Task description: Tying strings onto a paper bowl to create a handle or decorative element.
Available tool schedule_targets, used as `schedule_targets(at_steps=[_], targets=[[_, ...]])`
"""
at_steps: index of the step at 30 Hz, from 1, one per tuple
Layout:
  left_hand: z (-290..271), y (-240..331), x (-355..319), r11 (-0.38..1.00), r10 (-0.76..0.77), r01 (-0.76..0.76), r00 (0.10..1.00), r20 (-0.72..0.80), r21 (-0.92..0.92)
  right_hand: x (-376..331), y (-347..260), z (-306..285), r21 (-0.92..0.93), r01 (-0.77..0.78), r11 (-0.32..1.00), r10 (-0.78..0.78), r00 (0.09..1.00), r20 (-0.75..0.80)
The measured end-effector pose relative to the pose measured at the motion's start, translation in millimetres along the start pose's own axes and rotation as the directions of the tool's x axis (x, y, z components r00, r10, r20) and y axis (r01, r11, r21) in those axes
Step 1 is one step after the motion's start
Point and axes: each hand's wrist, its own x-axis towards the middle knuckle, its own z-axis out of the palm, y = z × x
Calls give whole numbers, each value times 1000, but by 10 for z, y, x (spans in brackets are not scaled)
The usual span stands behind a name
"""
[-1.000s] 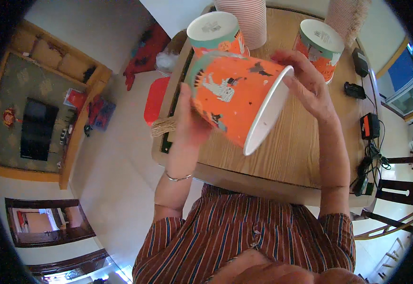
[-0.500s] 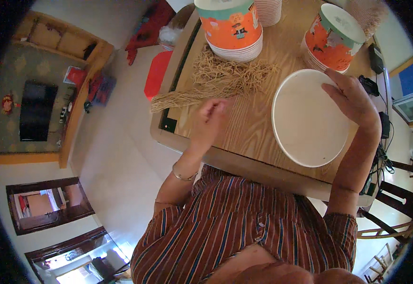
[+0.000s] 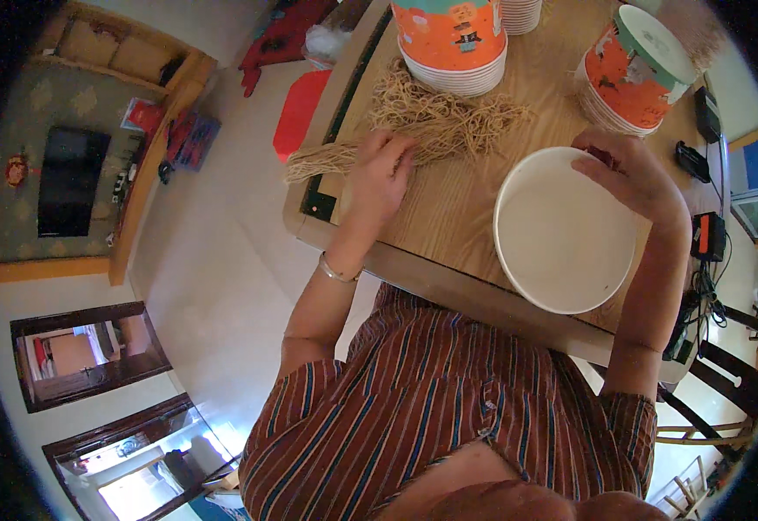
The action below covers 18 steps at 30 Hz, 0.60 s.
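Observation:
A large white paper tub (image 3: pixel 561 234) is tilted with its open mouth toward me, and its inside looks bare. My right hand (image 3: pixel 635 178) grips its far right rim, thumb inside and fingers behind the wall. A loose bundle of tan cords (image 3: pixel 448 117) lies across the table's left part, its straighter ends at the left edge. Over those straighter strands is my left hand (image 3: pixel 383 174), fingers curled and closed on some of the cord; how many strands it pinches is hidden.
Behind the cords stands a stack of orange and green printed paper tubs (image 3: pixel 453 52). Another such stack (image 3: pixel 635 69) leans at the back right. Black adapters and cables (image 3: pixel 709 239) line the table's right edge. A red stool (image 3: pixel 301 113) is beyond the left edge.
My left hand has moved up onto the cords. The white tub has shifted slightly in my right hand, and the whole view has moved a little.

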Motion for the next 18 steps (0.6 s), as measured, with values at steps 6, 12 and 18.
schedule_targets(at_steps=[6,12,18], targets=[[31,-42,144,995,102,-104,991,87,9,20,230,28,169,15,985,11,988,-154],[-46,-73,234,995,101,-100,994,48,-11,16,292,10,274,46,961,3,984,-177],[-522,351,538,959,-71,79,997,37,-273,-10,214,-83,250,51,967,3,977,-212]])
